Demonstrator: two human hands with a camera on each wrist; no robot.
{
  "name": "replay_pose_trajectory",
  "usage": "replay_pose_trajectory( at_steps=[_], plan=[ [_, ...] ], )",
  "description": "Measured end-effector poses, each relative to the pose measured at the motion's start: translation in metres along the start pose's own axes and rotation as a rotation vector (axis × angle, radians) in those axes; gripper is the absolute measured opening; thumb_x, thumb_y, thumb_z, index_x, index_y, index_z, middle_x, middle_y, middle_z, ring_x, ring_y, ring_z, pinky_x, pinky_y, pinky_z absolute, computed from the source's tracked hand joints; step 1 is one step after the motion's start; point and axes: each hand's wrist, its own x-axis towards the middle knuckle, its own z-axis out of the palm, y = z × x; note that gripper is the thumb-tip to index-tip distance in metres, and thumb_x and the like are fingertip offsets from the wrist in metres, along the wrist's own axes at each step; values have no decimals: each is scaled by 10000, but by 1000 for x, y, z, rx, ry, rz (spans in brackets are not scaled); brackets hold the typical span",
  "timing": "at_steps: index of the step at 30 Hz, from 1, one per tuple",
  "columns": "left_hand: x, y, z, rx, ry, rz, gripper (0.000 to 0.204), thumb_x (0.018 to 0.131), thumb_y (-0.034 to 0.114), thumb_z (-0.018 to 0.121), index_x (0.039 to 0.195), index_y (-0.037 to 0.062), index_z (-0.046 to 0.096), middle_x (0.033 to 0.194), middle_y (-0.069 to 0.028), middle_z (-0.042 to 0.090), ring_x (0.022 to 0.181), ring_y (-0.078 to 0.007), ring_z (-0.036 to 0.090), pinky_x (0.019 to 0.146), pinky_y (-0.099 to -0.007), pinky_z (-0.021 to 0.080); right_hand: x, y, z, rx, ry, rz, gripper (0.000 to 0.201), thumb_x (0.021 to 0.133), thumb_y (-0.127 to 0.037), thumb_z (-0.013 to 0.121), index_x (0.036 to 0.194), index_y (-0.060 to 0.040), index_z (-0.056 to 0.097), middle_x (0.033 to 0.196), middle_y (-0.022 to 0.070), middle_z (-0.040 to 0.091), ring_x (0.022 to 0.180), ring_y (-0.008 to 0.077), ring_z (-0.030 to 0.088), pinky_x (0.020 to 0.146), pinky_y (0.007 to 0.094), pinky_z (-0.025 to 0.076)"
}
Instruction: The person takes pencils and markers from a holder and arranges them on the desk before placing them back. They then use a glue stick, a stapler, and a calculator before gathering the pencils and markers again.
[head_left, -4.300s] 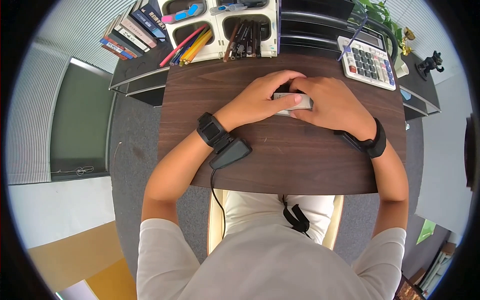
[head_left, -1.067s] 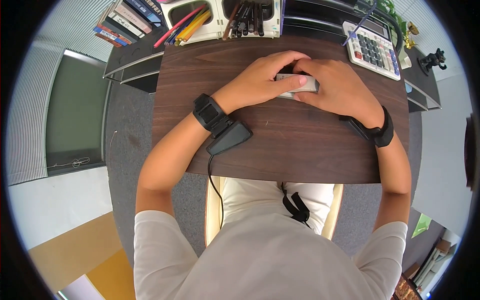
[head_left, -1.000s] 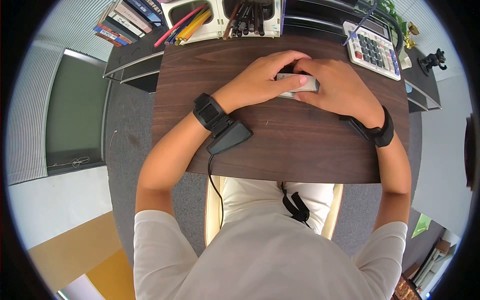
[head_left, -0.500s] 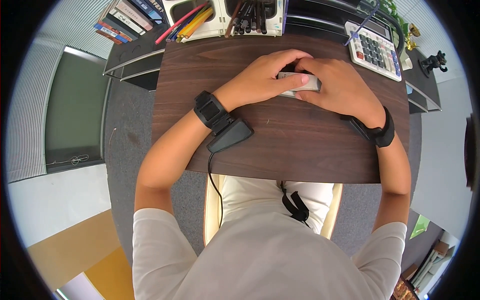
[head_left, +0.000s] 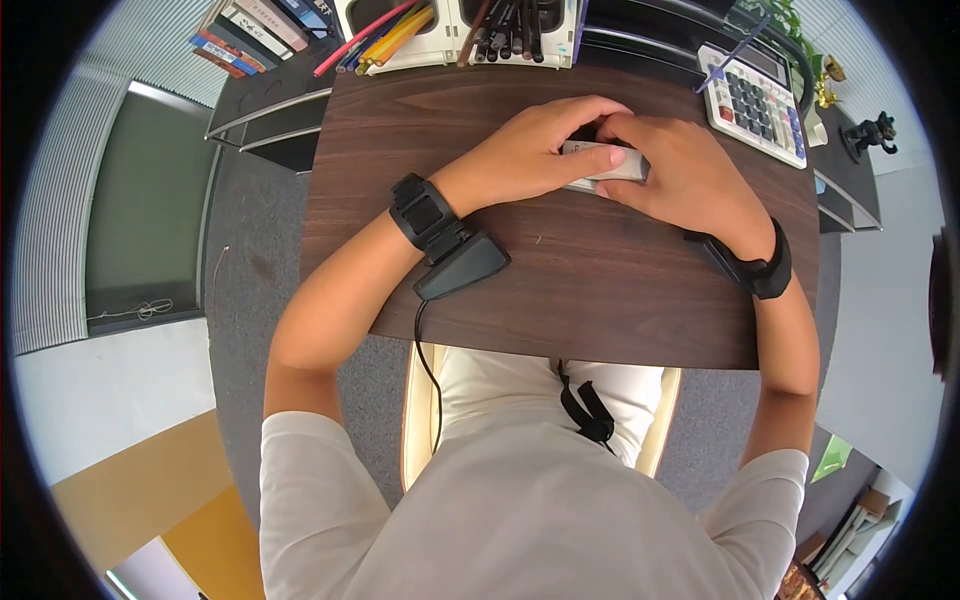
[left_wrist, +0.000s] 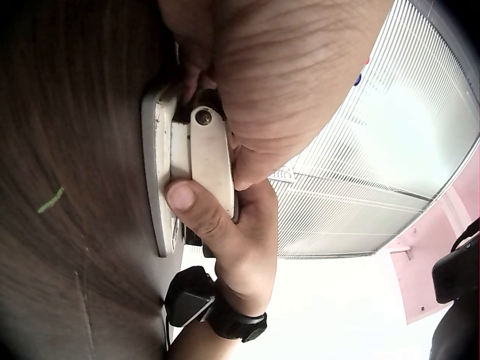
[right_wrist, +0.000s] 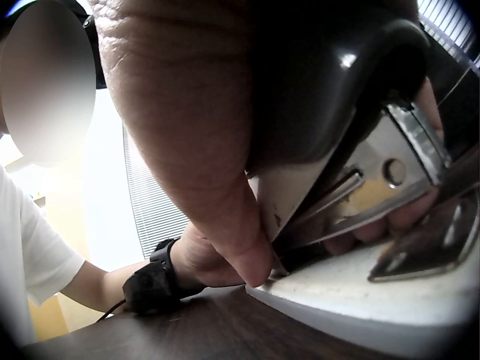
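A pale grey stapler (head_left: pixel 632 168) stands on the dark wooden desk between my two hands, mostly covered by them in the head view. My left hand (head_left: pixel 525 155) holds its hinge end, with the thumb laid along the top. Around the other end curls my right hand (head_left: pixel 690 180), its thumb low at the side. In the left wrist view the stapler's pivot (left_wrist: pixel 204 116) shows, and the right thumb (left_wrist: pixel 181 196) presses between arm and base. Seen from the right wrist, the metal magazine (right_wrist: pixel 390 172) is raised above the white base (right_wrist: pixel 337 300), with fingertips behind it.
At the desk's back stands a white organizer (head_left: pixel 440 48) with coloured pencils (head_left: pixel 395 42) and dark pens. A calculator (head_left: pixel 755 105) is at the back right. Books (head_left: pixel 262 38) are on a side shelf. A black cable (head_left: pixel 420 370) hangs from the left wrist over the desk edge.
The head view has tilted, so the desk and hands appear slightly higher. Both hands keep the same hold on the stapler.
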Motion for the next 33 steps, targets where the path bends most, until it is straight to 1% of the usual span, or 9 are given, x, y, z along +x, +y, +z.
replay_pose_trajectory(
  at_steps=[6, 12, 14, 25, 33],
  plan=[
    [0, -1, 0, 3, 1, 5, 470, 940, 349, 585, 1295, 51, 510, 1099, -94, 621, 1039, -184, 581, 909, -313, 450, 0, -1, -1, 29, -1, 11, 318, 711, -247, 740, 932, -54, 617, 791, 165, 654, 768, 376, 624, 668, 452, 490],
    [0, -4, 1, 0, 14, 37, 497, 936, 377, 580, 1296, 42, 504, 1085, -102, 623, 1017, -183, 586, 876, -309, 460, 1, -4, -2, 36, -12, 35, 321, 711, -252, 746, 921, -47, 616, 794, 167, 648, 771, 378, 616, 662, 459, 478],
    [0, -4, 1, -1, 12, 36, 501, 936, 382, 578, 1296, 42, 503, 1088, -105, 623, 1017, -185, 587, 877, -310, 460, 1, -4, -2, 40, -22, 51, 322, 711, -253, 747, 920, -46, 616, 792, 168, 648, 768, 379, 616, 661, 460, 476],
    [0, -2, 0, 15, 2, 13, 499, 937, 384, 577, 1299, 48, 504, 1117, -110, 622, 1042, -198, 589, 893, -319, 460, 1, 0, 0, 38, -7, 18, 312, 710, -251, 746, 911, -52, 616, 780, 166, 650, 755, 378, 621, 656, 454, 483],
    [0, 2, -1, -17, -1, -18, 491, 937, 360, 587, 1306, 48, 502, 1167, -115, 612, 1096, -211, 570, 936, -326, 438, 0, 0, -1, 22, -7, 28, 304, 713, -248, 739, 913, -62, 605, 777, 156, 657, 758, 370, 631, 667, 449, 496]
  ],
)
